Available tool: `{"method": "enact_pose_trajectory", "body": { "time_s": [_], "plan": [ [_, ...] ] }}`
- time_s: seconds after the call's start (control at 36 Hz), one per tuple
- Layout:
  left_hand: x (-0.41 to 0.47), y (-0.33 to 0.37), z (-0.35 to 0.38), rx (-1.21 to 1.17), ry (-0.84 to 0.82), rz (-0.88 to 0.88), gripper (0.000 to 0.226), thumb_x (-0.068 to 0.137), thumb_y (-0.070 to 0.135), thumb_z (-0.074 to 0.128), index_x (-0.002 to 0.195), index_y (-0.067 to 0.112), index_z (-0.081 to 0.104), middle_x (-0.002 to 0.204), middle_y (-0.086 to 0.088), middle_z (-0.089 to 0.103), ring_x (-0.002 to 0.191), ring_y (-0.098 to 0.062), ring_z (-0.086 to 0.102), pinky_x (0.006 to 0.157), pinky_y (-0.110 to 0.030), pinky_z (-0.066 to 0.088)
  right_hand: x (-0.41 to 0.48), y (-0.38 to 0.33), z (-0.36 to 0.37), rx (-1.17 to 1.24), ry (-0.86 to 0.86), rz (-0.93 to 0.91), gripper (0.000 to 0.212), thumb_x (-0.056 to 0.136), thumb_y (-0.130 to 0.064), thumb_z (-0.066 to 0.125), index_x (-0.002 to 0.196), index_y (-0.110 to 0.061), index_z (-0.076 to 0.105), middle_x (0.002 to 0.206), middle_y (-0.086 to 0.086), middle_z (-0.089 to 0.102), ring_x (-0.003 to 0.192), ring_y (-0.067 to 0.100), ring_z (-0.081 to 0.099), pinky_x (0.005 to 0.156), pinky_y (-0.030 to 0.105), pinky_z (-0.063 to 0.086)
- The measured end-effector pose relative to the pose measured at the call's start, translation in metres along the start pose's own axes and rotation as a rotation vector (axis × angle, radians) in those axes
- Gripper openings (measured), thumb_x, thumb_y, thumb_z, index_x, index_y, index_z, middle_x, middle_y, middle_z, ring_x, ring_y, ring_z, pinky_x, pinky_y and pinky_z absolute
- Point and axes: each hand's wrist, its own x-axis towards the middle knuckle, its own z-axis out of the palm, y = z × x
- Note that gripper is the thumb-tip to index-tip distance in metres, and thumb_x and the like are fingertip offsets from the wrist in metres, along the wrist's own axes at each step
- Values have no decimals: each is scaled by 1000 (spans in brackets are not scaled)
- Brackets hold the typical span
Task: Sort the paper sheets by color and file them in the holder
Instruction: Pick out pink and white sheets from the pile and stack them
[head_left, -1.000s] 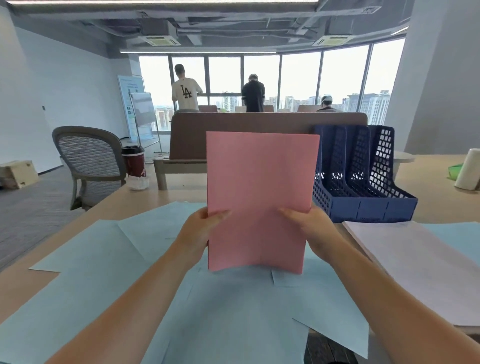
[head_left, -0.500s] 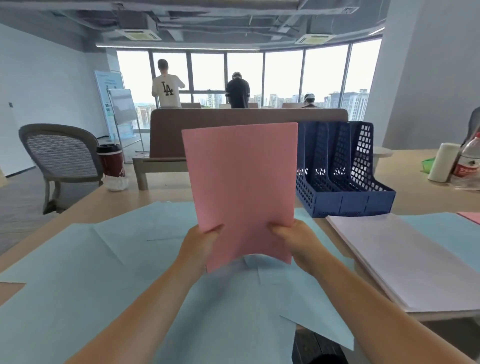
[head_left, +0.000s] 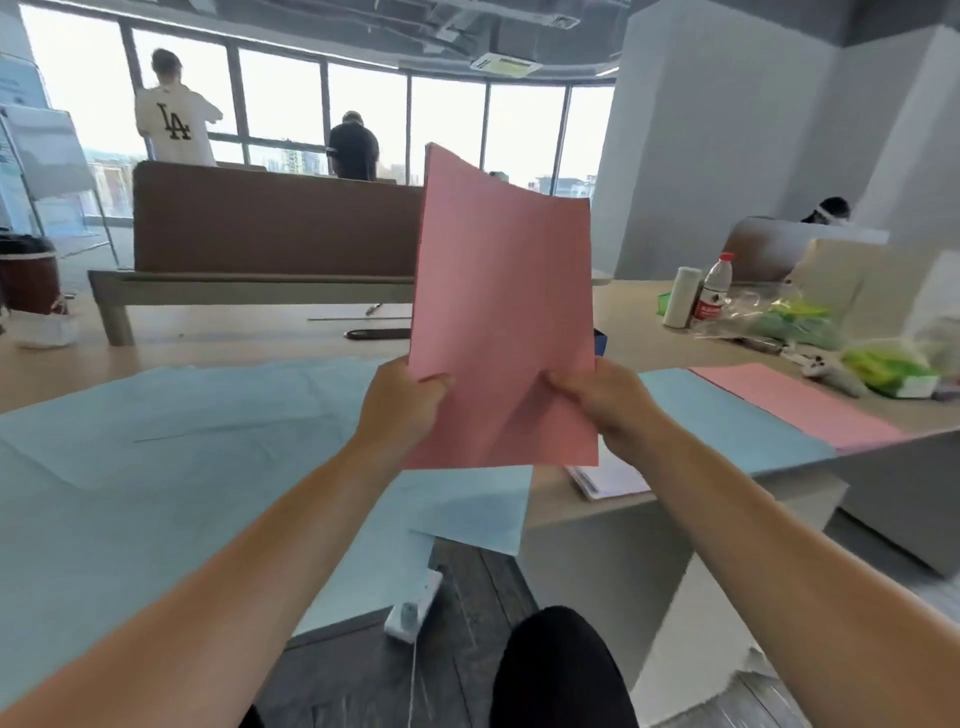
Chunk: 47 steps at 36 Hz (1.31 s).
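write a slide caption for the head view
A pink sheet gripped upright by the left hand and right hand, over blue sheets spread on the desk; another pink sheet lies at right.

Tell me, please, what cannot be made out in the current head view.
Head view: holder, only a blue sliver; the pink sheet hides its compartments.
Head view: white paper stack, mostly behind the right hand and sheet.
Head view: bottle label, too blurred to read.

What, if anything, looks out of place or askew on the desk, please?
A blue sheet juts past the front edge of the desk, its corner hanging unsupported. The pink paper in the left hand and right hand bows.
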Motion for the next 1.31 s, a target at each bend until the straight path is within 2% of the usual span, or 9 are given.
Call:
{"method": "enact_pose_trajectory", "body": {
  "time_s": [0.19,0.33,0.47,0.58,0.72,0.89,1.03,1.17,1.31],
  "plan": [
    [0,20,79,-72,-129,-51,25,91,22,60,115,16,67,106,-3,70,94,-25,67,87,-40,56,22,19,-65,-11,150,16,9,86,-13,62,85,-22,63,96,4,72,91,29,69,88,46,58],
    [28,27,130,-145,-143,-124,10,89,22,62,84,21,70,93,-4,74,86,-24,70,79,-40,58,66,40,-92,-33,292,-2,15,85,-16,54,94,-18,66,93,4,71,88,28,67,81,42,56],
    [61,32,173,-177,-136,-141,9,88,27,66,85,20,72,86,-3,74,78,-23,70,69,-32,56,109,55,-113,-2,347,3,17,82,-22,55,92,-17,67,93,7,71,89,29,67,79,41,56],
    [78,32,208,-163,-119,-177,15,85,27,63,92,19,73,91,-8,75,86,-29,72,80,-45,58,139,66,-132,-8,345,4,17,82,-23,57,93,-16,67,96,8,71,93,30,68,83,45,56],
    [82,38,244,-190,-95,-165,17,89,25,60,100,21,71,89,-3,74,81,-23,71,71,-35,56,154,72,-166,-45,334,-46,13,87,-17,52,91,-13,64,84,4,66,72,20,58,61,29,45],
    [69,56,297,-232,-131,-150,12,88,23,61,93,22,71,87,-2,74,80,-24,71,68,-34,56,164,82,-227,-79,327,-65,18,82,-14,50,87,-17,67,70,-3,63,61,19,56,56,26,42],
    [59,76,358,-219,-109,-173,14,85,24,62,93,18,71,92,-9,75,89,-30,72,69,-35,55,182,96,-293,-155,257,-9,27,82,-7,51,97,-16,72,75,0,68,69,22,63,59,26,46],
    [58,90,409,-205,-123,-173,15,85,18,55,89,14,69,80,-10,69,73,-28,65,62,-33,47,209,117,-340,-200,285,16,27,82,-2,49,97,-11,70,68,-1,60,65,22,57,51,24,38],
    [57,110,473,-180,-193,-146,25,84,6,41,88,14,64,76,-5,56,69,-22,51,63,-32,39,241,139,-401,-360,348,6,17,86,-12,51,92,-9,66,82,9,65,81,30,62,65,30,38]
  ]
}}
